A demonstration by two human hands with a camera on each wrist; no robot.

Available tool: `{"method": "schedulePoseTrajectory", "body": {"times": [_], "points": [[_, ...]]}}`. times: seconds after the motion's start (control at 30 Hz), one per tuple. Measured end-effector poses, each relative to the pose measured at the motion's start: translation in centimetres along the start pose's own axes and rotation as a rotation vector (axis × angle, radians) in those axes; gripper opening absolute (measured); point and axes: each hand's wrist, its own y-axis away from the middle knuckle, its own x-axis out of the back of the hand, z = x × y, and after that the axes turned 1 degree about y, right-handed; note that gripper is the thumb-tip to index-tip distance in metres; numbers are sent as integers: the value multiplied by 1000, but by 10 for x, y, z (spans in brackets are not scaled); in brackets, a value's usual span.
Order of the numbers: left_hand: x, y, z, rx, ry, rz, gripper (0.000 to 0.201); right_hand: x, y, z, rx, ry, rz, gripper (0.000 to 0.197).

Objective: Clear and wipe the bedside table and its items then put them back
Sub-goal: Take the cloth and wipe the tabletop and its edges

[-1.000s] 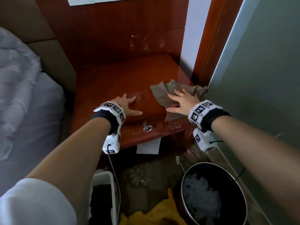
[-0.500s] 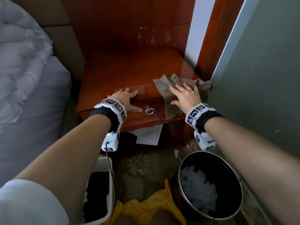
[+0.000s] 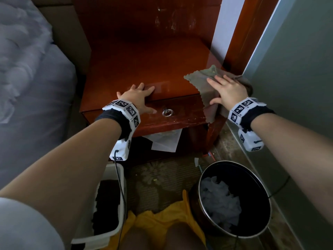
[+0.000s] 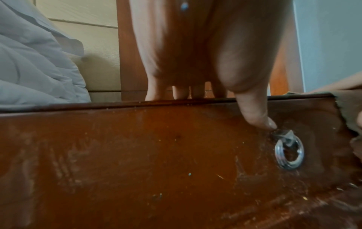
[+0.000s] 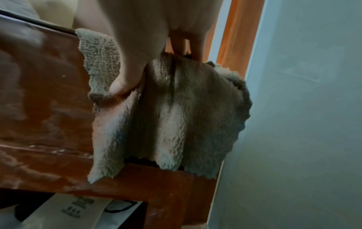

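Note:
The red-brown bedside table (image 3: 144,65) has a bare, glossy top. My left hand (image 3: 137,96) rests open on its front edge, fingers flat on the top and the thumb (image 4: 254,111) pointing down the drawer front beside the metal ring pull (image 3: 167,112). My right hand (image 3: 227,91) presses flat on a grey-brown cloth (image 3: 201,78) at the front right corner. The cloth (image 5: 176,116) drapes over the edge and hangs down the drawer front, with my thumb (image 5: 125,83) pressing it against the wood.
A bed (image 3: 27,87) with a white duvet lies on the left and a grey wall (image 3: 297,87) stands close on the right. On the floor are a black bin (image 3: 234,199), a white basket (image 3: 108,204) and a yellow cloth (image 3: 162,226). White paper (image 3: 165,141) lies under the table.
My right hand has slid the cloth towards the front right corner, so more of it hangs over the edge. My left hand has drawn back to the front edge, thumb down the drawer front.

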Motion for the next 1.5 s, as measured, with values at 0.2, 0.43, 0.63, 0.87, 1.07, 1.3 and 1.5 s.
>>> {"method": "schedulePoseTrajectory", "body": {"times": [0.2,0.43,0.63,0.87,1.07,1.3,1.5], "points": [[1,-3,1,2,-20,1,89,-2,3,20,-74,-60,-11,85],[1,-3,2,3,-32,12,90,-5,6,-22,-24,6,63,86],[-2,-4,1,-8,-27,27,90,0,-6,-98,139,-3,78,86],[-3,-6,1,-1,-30,27,92,0,-8,-93,224,21,101,83],[-3,-5,0,-4,-10,19,92,-5,-3,-77,184,-13,115,83],[-4,-4,1,-1,0,29,92,-12,7,-11,2,-31,119,84],[-6,-5,0,-5,-4,32,93,-11,6,-11,-62,-40,82,84]]}}
